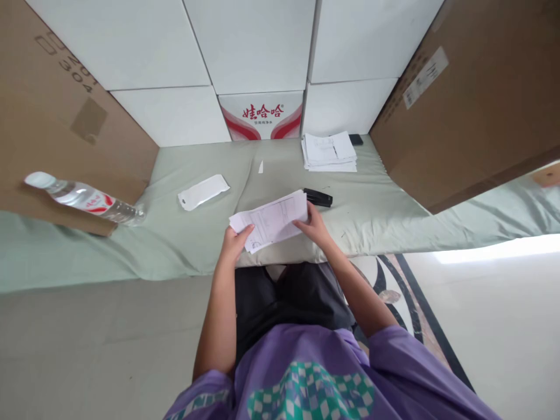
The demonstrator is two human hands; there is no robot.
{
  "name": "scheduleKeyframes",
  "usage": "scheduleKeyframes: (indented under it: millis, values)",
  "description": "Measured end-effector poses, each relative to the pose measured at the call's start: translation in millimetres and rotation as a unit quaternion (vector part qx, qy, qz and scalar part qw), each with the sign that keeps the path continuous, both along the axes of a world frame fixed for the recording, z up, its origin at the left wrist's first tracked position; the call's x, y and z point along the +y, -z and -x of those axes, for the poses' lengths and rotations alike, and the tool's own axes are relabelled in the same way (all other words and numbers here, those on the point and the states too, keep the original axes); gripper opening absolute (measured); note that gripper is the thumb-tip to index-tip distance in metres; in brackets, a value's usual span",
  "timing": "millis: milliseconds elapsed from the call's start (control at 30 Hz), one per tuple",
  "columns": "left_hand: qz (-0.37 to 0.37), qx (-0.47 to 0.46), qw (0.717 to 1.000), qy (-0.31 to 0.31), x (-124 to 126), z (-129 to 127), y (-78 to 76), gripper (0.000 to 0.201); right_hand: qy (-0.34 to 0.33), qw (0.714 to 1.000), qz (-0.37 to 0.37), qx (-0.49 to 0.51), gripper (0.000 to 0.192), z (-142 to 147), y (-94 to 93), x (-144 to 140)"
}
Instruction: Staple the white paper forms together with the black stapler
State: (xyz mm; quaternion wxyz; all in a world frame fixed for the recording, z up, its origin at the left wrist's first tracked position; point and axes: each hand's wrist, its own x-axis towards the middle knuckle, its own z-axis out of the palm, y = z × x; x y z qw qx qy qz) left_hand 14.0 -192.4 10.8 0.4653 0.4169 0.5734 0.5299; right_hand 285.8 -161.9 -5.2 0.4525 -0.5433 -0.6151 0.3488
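Note:
A thin stack of printed papers (273, 220) is held between my two hands, over the near part of the cloth-covered table. My left hand (235, 242) grips its left end, thumb on top and fingers hidden beneath. At the right end my right hand (314, 225) is closed on the same papers, its thumb lying on the top sheet. Just behind the right hand lies a black stapler (319, 198), partly covered by the papers.
A pile of papers (329, 153) lies at the back right, with a dark object (356, 139) behind it. A white packet (203, 192) and a paper scrap (261, 167) lie further left. A water bottle (87, 198) stands at left. Cardboard boxes (472, 105) flank the green cloth (184, 245).

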Motion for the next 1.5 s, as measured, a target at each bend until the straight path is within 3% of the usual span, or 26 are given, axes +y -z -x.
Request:
scheduleKeyframes:
  millis: [100, 167, 300, 500, 667, 767, 933, 1067, 1233, 1500]
  values:
    - [-0.024, -0.019, 0.999, 0.023, -2.0, 1.8, -3.0, 0.049, -0.098, 0.99, 0.039, 0.095, 0.05, -10.3, -15.4, -0.3]
    - [-0.036, -0.015, 0.998, 0.04, -1.3, 0.9, -5.3, 0.054, -0.117, 0.986, 0.051, 0.108, 0.041, -16.6, -23.2, -4.1]
    - [-0.069, 0.004, 0.995, 0.066, -0.5, -6.4, -9.4, 0.059, -0.112, 0.986, 0.033, 0.116, 0.043, -22.8, -25.2, -16.7]
    - [-0.121, 0.04, 0.99, 0.059, -7.7, -27.4, -19.7, 0.046, -0.027, 0.991, 0.014, 0.133, 0.04, -19.5, -17.2, -32.1]
    - [-0.197, 0.086, 0.976, 0.016, -11.5, -32.8, -30.2, 0.059, -0.061, 0.99, -0.029, 0.126, 0.044, -20.7, -21.0, -36.2]
    - [-0.188, 0.138, 0.972, 0.009, -12.0, -30.5, -28.8, 0.056, -0.058, 0.993, 0.008, 0.104, 0.034, -19.6, -17.8, -37.1]
    - [-0.158, 0.095, 0.983, 0.001, -6.1, -26.4, -10.5, 0.069, -0.022, 0.995, 0.026, 0.098, 0.029, -14.9, -9.5, -36.8]
    - [-0.083, 0.17, 0.982, -0.022, 1.3, -20.9, 3.5, 0.042, -0.017, 0.992, 0.045, 0.118, 0.042, -12.8, -3.3, -34.4]
    - [-0.066, 0.252, 0.964, -0.042, 7.2, -17.1, 9.3, 0.033, -0.003, 0.979, 0.14, 0.146, 0.051, -8.7, 4.6, -28.9]
    - [-0.015, 0.306, 0.952, -0.029, 34.6, -15.2, 13.0, 0.034, 0.034, 0.971, 0.196, 0.131, 0.056, 3.3, -11.3, -21.5]
